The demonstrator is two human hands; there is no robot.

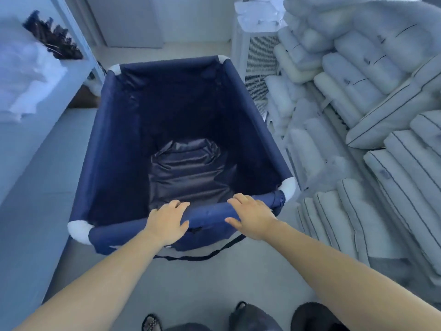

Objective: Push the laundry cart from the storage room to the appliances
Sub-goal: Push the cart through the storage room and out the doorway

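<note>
The laundry cart (112, 144) is a deep navy fabric bin on a frame with white corner joints, standing right in front of me. A dark shiny bag lies at its bottom (191, 173). My left hand (168, 219) rests over the near top rail, fingers curled on it. My right hand (250, 217) lies on the same rail further right, close to the near right corner, fingers draped over the padded bar. A black strap hangs below the rail.
Stacked white pillows (358, 103) fill the right side close to the cart. A white shelf unit (35, 96) with folded linen runs along the left. A white vented appliance (255, 56) stands ahead right. Pale floor leads ahead to a doorway (133, 20).
</note>
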